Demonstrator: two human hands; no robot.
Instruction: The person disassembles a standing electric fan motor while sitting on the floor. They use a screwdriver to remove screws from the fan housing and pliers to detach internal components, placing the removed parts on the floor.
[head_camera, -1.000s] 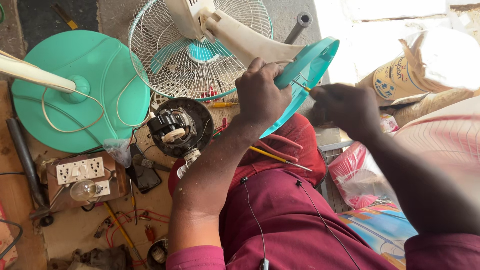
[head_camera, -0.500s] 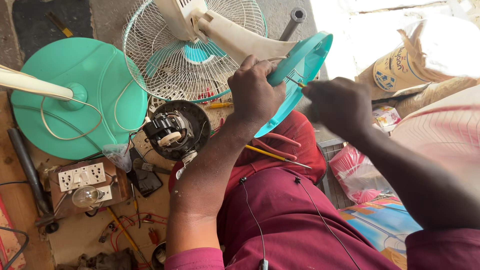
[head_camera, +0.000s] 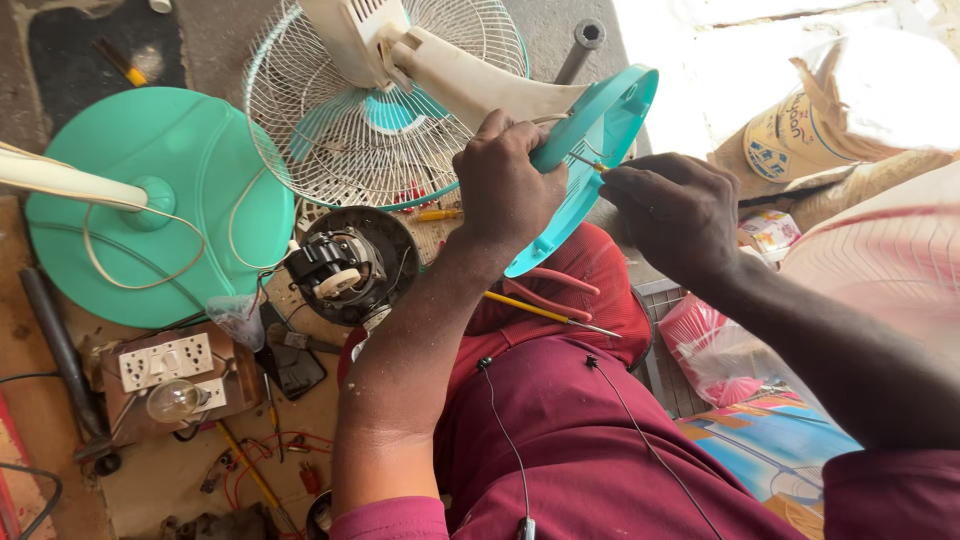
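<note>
My left hand (head_camera: 510, 185) grips the rim of a teal fan base (head_camera: 600, 150) that is tilted up on a white fan stand (head_camera: 480, 85). My right hand (head_camera: 675, 210) holds a small screwdriver (head_camera: 585, 162) with its tip against the inside of that teal base. A white wire fan guard (head_camera: 350, 120) with teal blades lies behind my left hand. On my red-clad lap rest a yellow-handled screwdriver (head_camera: 545, 312) and red-handled pliers (head_camera: 565, 290).
A second teal round fan base (head_camera: 160, 200) with a white pole and loose cord lies at left. A black fan motor (head_camera: 345, 265) sits near my knee. A socket board with a bulb (head_camera: 170, 375), scattered tools, a grey pipe (head_camera: 580, 45) and sacks (head_camera: 810, 120) surround me.
The view has shifted slightly. My right hand has brought the screwdriver closer into the teal base while my left hand keeps its hold on the rim.
</note>
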